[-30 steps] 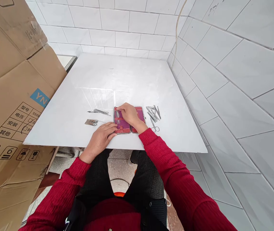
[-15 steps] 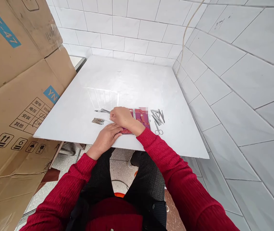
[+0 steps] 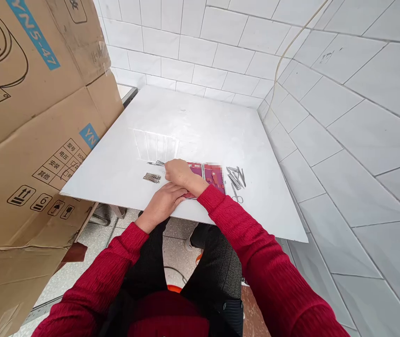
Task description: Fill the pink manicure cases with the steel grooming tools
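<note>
A purple and red manicure case [image 3: 214,178] lies spread out on the white table. My right hand [image 3: 179,172] is closed over its left half, and its curled fingers hide whatever they hold. Just below, my left hand [image 3: 163,201] rests with fingers stretched out and laid flat at the case's lower left edge. Left of the hands are nail clippers [image 3: 151,177] and, farther back, thin metal tools [image 3: 156,163], partly covered by my right hand. Small scissors [image 3: 237,198] and a pile of several metal tools [image 3: 235,177] lie right of the case.
The white tabletop [image 3: 193,124] extends away toward a tiled wall [image 3: 200,51]. A large cardboard box [image 3: 55,121] stands along the left side. On the right, another tiled wall [image 3: 354,140] runs beside the table, with a pale cable [image 3: 277,70] hanging in the corner.
The view has swung a little left, so everything sits farther right. A thin metal piece that showed beside my right hand's fingers is now out of sight. Both hands stay at the case.
</note>
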